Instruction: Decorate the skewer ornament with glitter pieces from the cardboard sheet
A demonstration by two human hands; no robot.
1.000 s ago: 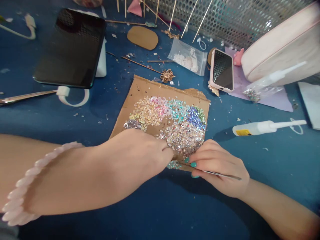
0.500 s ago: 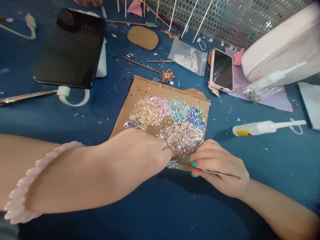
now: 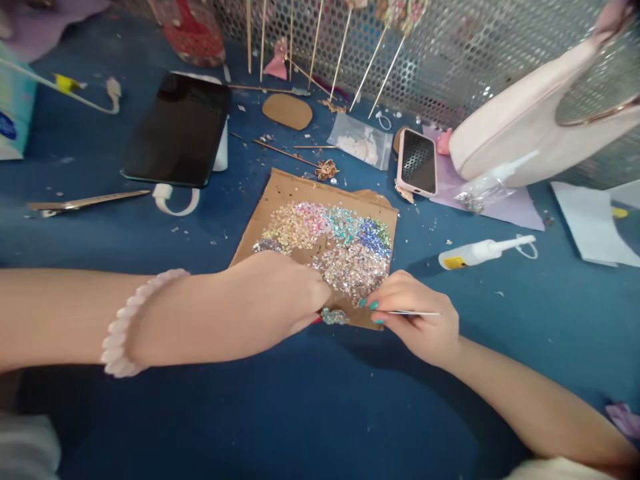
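My left hand [image 3: 280, 293] reaches in from the left, fingers curled and turned away. A small piece covered in teal glittering stones [image 3: 334, 316] sticks out from its fingertips, above the near edge of a cardboard sheet [image 3: 253, 223]. How the fingers hold it is hidden. In my right hand [image 3: 417, 320], a slim silver metal tool [image 3: 415, 313] is pinched between thumb and fingers. Those fingertips are at the near edge of a heap of pale, shiny rhinestones [image 3: 353, 267]; the tool's working tip is not clear. Yellow, pink, turquoise and blue stones [image 3: 375, 237] lie farther back on the cardboard.
Right of the cardboard lies a white glue bottle [image 3: 470, 255]. Behind are a phone [image 3: 419, 162], a zip bag of pale beads [image 3: 363, 143] and a gold flower on a stick [image 3: 327, 170]. A black tablet [image 3: 177, 130] and a metal clip [image 3: 90, 201] are left.
The view has shifted, showing more of the table's far side. My right hand's tool has come away from the teal piece, now seen more fully, and is by the pale rhinestones.
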